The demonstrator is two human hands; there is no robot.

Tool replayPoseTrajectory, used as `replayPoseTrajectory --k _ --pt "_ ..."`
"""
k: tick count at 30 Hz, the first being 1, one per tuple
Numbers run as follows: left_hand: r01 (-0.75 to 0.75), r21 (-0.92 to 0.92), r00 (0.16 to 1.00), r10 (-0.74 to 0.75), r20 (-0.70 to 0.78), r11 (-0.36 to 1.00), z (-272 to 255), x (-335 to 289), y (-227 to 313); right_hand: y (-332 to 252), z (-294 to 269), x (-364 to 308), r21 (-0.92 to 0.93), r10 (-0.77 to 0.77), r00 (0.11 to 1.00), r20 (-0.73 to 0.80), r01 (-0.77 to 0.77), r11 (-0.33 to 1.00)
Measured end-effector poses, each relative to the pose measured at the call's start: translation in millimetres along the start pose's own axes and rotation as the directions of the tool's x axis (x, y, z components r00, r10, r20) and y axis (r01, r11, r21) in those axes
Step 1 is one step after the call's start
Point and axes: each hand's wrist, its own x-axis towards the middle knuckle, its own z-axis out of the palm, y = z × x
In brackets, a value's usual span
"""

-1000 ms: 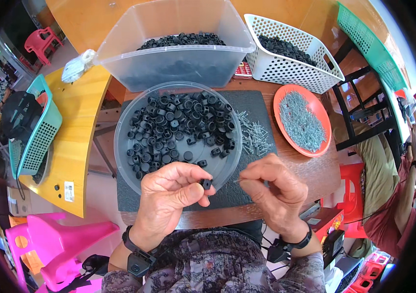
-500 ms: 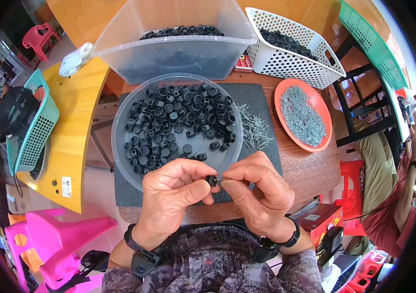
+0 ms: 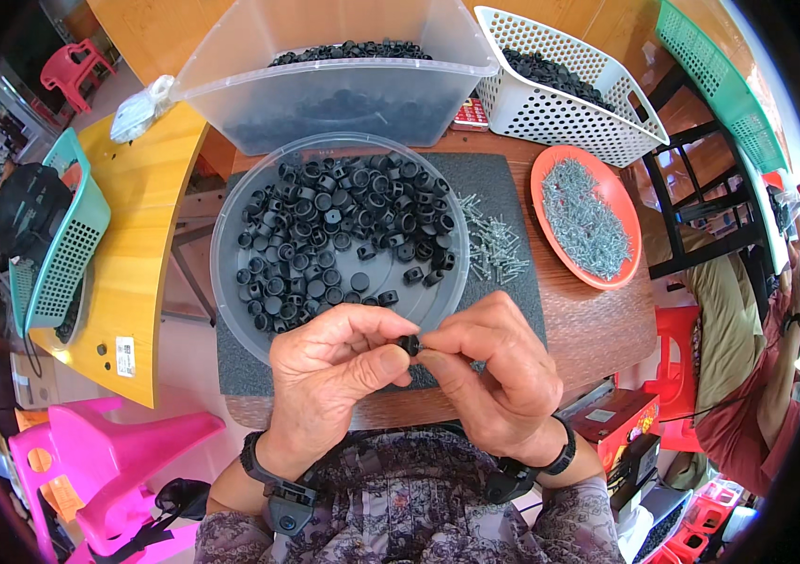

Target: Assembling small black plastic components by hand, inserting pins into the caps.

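My left hand (image 3: 339, 367) pinches a small black plastic cap (image 3: 408, 345) between thumb and fingers, over the near rim of a round clear tub (image 3: 221, 282). At the cap's right side, the fingertips of my right hand (image 3: 494, 367) are closed together and touch or almost touch it. The thin silvery screw seen earlier in those fingertips is now hidden by them. Many similar black caps (image 3: 311, 211) fill the tub. Loose screws (image 3: 494, 244) lie on the dark grey mat (image 3: 513, 320) to the right of the tub.
An orange-red plate (image 3: 633, 254) of screws stands at the right. Behind are a clear bin (image 3: 334, 108) and a white perforated basket (image 3: 560, 122), both holding black parts. A yellow table (image 3: 137, 235) with a green basket (image 3: 71, 249) is left. Another person's arm (image 3: 781, 376) shows far right.
My right fingertips have moved left, up against the cap. The screw that showed between cap and fingers is out of sight. My left hand keeps its pinch.
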Motion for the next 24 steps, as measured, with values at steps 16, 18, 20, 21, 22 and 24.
replayPoseTrajectory --k 16,18,20,21,22,24 --pt "0.015 0.093 0.986 0.0 -0.168 0.996 -5.8 1.8 7.7 21.8 -8.5 21.1 -0.345 -0.061 0.99 0.127 0.101 0.933" --pt "-0.003 0.08 0.983 0.018 -0.182 0.997 -8.5 1.4 7.1 35.3 -2.5 26.9 -0.399 -0.072 0.978 0.196 0.146 0.905" --pt "-0.021 0.066 0.98 0.034 -0.195 0.998 -9.4 2.1 7.4 44.3 3.5 30.6 -0.503 -0.041 0.941 0.335 0.215 0.837" --pt "-0.035 0.066 0.979 0.047 -0.198 0.997 -9.8 2.6 8.0 45.2 5.1 32.9 -0.502 -0.04 0.941 0.336 0.215 0.838" --pt "-0.049 0.067 0.978 0.062 -0.201 0.997 -10.3 2.9 8.8 45.4 6.6 35.0 -0.539 -0.02 0.908 0.419 0.266 0.799" --pt "-0.076 0.054 0.98 0.084 -0.18 0.996 -14.4 4.8 11.6 45.8 7.6 38.9 -0.568 0.008 0.844 0.536 0.354 0.744"
